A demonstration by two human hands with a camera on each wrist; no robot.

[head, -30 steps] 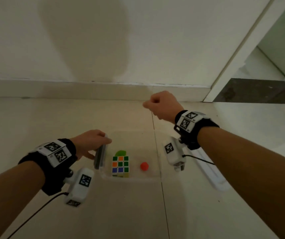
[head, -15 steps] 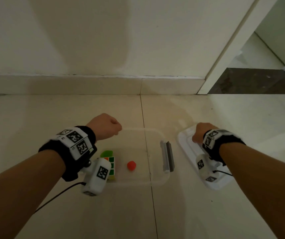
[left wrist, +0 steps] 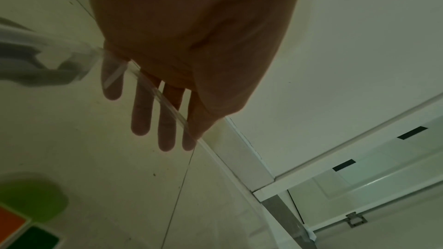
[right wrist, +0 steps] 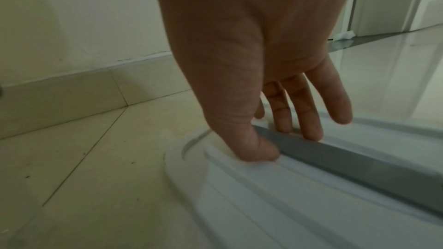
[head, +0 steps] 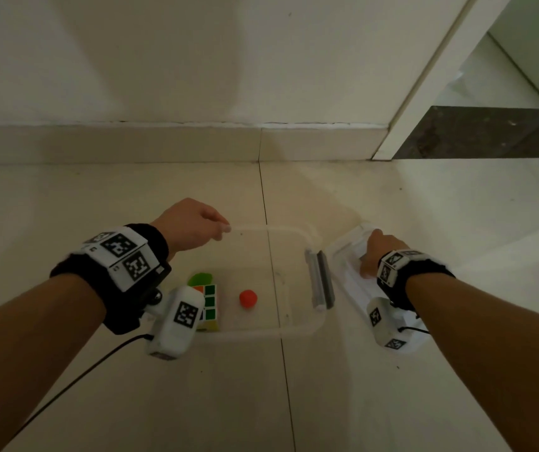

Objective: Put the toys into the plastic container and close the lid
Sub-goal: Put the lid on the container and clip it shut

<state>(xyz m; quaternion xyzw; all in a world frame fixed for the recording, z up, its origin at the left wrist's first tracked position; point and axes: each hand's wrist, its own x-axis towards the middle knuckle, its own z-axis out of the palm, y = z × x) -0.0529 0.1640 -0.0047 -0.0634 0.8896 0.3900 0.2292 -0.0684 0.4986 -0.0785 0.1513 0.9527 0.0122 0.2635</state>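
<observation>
Both hands work: my left hand (head: 193, 225) grips the clear container's (head: 297, 329) far rim; my right hand (head: 376, 252) pinches the white lid (head: 343, 256) on the floor, probably light, stiff, slippery.

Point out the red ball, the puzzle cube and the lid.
red ball (head: 248, 298): head view, its middle.
puzzle cube (head: 210, 303): head view, green top squares.
lid (right wrist: 275, 196): right wrist view, ribbed white top surface.
</observation>
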